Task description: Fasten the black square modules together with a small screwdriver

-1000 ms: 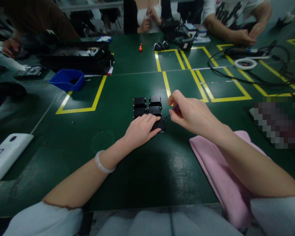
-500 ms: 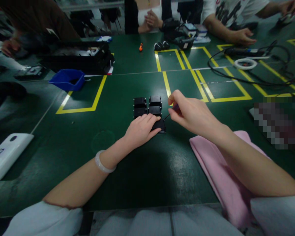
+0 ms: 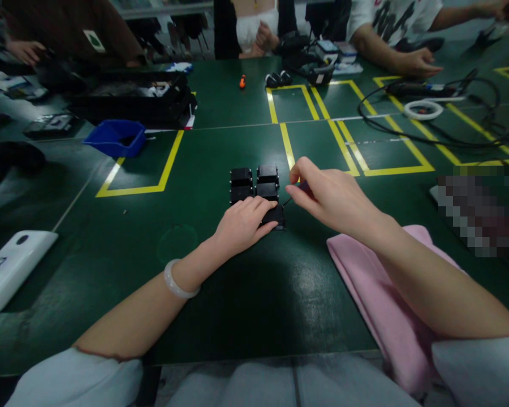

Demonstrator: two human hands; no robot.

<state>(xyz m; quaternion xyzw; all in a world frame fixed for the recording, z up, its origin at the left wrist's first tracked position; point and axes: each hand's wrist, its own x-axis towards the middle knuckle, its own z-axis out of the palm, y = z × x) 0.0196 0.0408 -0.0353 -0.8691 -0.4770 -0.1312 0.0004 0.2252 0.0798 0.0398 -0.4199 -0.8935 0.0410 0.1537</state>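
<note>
Left hand [image 3: 244, 223] is pressing down, grip closed over a black block [image 3: 276, 217] on the worktop [image 3: 220, 282], just beside four black modules [image 3: 254, 182]. Right hand [image 3: 331, 198] is pinching a thin tool [image 3: 288, 200], its tip at the block. Risk: if the block shifts, the tip could slip into the holding fingers.

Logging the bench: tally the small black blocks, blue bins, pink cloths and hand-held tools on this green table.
small black blocks: 5 in view, one partly under the left hand
blue bin: 1
pink cloth: 1
thin tool, pinched in the right hand: 1
Total: 8
</note>
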